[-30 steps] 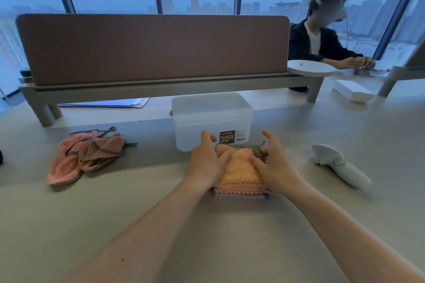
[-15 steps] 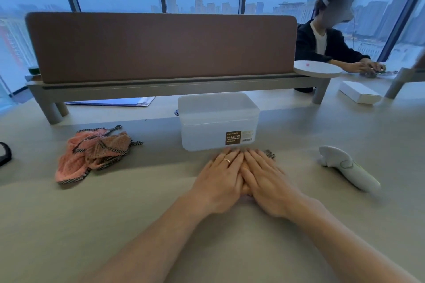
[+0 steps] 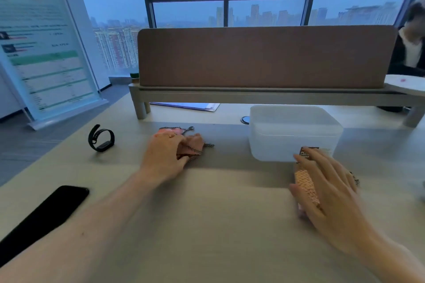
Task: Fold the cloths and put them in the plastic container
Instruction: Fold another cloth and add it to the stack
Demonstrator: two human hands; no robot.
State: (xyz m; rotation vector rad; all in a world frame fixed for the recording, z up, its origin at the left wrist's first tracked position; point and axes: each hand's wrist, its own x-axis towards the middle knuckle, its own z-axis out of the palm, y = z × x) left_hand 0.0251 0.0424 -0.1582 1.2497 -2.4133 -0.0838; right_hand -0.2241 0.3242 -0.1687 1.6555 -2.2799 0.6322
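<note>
A translucent plastic container [image 3: 294,132] stands on the desk, right of centre, with a brown label on its front wall. My left hand [image 3: 164,156] reaches out to the left and closes on a crumpled pink cloth [image 3: 192,144] with a dark checked border. Just in front of the container, the folded orange-pink cloth [image 3: 304,185] lies on the desk. My right hand [image 3: 328,188] rests on top of it and grips it, hiding most of it.
A black wristband [image 3: 101,139] stands left of the crumpled cloth. A black phone [image 3: 43,216] lies at the near left. A brown divider on a raised shelf [image 3: 264,94] runs behind the container. A person sits at the far right.
My left hand left the folded cloth and moved left onto the crumpled cloth. My right hand stayed on the folded cloth. The view swung to the left.
</note>
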